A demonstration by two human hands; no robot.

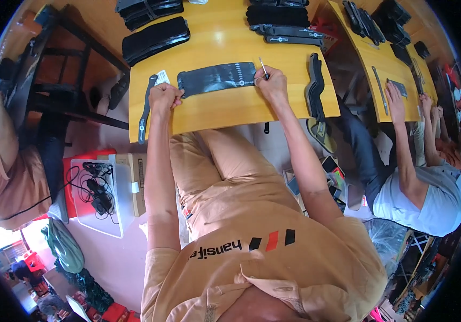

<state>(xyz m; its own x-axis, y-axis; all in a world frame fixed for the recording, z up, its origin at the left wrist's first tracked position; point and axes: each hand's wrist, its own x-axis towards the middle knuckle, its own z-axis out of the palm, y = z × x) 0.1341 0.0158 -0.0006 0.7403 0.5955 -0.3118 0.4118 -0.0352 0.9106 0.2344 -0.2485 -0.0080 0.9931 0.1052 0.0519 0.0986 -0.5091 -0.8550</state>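
A long black fabric strap [217, 78] lies flat across the middle of the yellow desk [230, 110]. The left hand [163, 96] has its fingers clenched on the strap's left end, pinning it down. The right hand [271, 80] rests at the strap's right end, fingers grasping a thin metal tool [262, 67] that points up and away. A narrow black band [145, 107] lies just left of the left hand, and stacks of black pieces [155, 37] sit at the far edge.
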